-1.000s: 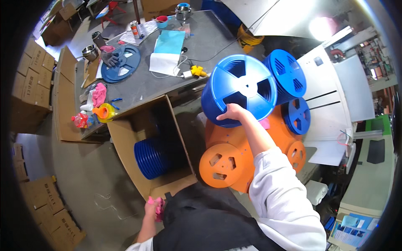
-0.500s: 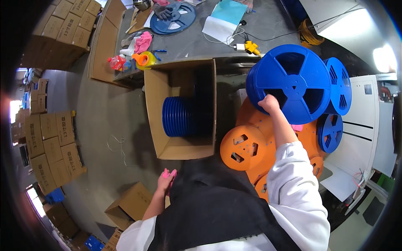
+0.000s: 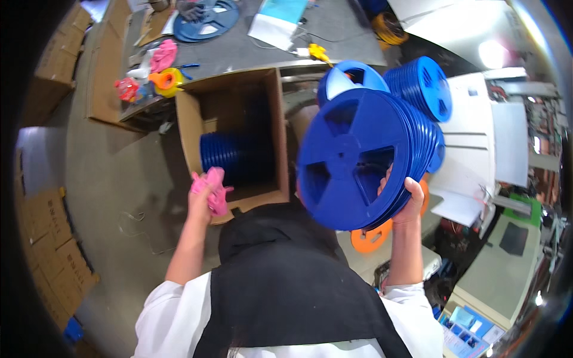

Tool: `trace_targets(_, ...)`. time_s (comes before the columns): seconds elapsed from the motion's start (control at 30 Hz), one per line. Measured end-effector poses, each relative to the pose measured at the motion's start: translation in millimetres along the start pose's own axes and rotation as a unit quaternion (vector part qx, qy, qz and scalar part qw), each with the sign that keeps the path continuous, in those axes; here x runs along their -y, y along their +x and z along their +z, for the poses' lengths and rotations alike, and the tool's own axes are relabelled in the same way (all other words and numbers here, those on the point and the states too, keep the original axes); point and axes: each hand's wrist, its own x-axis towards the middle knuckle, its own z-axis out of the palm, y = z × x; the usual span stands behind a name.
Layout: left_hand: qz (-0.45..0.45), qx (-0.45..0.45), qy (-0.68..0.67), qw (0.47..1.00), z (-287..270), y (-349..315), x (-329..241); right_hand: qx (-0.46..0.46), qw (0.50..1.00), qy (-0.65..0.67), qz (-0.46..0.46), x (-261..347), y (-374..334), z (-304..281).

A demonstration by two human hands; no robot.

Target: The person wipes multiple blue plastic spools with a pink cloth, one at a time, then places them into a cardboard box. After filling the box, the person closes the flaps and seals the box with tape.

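My right hand (image 3: 407, 206) is closed on the edge of a thick stack of blue plastic reels (image 3: 341, 156), its fingers reaching through an opening in them. The stack is tilted, with its round face turned toward me. In my left hand (image 3: 200, 201) is a crumpled pink rubber glove (image 3: 216, 186), at the near left corner of an open cardboard box (image 3: 276, 131). More blue reels (image 3: 218, 151) stand on edge inside that box. Behind the held stack are another blue reel stack (image 3: 364, 74) and a further one (image 3: 433, 89) to its right.
An orange reel (image 3: 370, 237) shows below the held stack. Across the far side runs a grey worktable (image 3: 239, 56) with a blue-grey reel (image 3: 206, 21), a yellow tape roll (image 3: 170, 82) and a yellow plug adapter (image 3: 319, 53). Stacked cartons (image 3: 51, 238) stand at left, a white cabinet (image 3: 471, 131) at right.
My right hand has taken hold of the blue reel stack and brought it nearer and tilted it. My left hand has risen to the box with the pink glove. The view has shifted right.
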Motion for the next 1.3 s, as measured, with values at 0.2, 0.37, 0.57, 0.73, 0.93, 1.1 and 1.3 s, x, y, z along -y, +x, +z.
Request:
trace_targets(0.2, 0.144, 0.088, 0.012, 0.986, 90, -8, -80, 0.162, 0.929, 0.323, -0.080, -75, -53, 4)
trace_targets(0.37, 0.142, 0.090, 0.299, 0.939, 172, -33, -78, 0.246, 0.907, 0.328, -0.096, -106, -69, 10)
trace_targets(0.57, 0.411, 0.402, 0.455, 0.680, 240, -119, -2, 0.150, 0.930, 0.322, -0.090, -116, -101, -4)
trace_targets(0.73, 0.241, 0.398, 0.431, 0.773, 235, -60, -3, 0.159, 0.939, 0.285, -0.106, -113, -124, -18)
trace_targets(0.93, 0.384, 0.513, 0.355, 0.680, 278, -109, 23, 0.196, 0.926, 0.307, -0.093, -105, -132, -25)
trace_targets(1.1, 0.368, 0.501, 0.341, 0.705, 311, -61, 35, 0.206, 0.938, 0.265, -0.081, -106, -136, -25)
trace_targets(1.3, 0.353, 0.579, 0.403, 0.615, 248, -126, 21, 0.052, 0.959, 0.263, -0.089, -116, -157, -38)
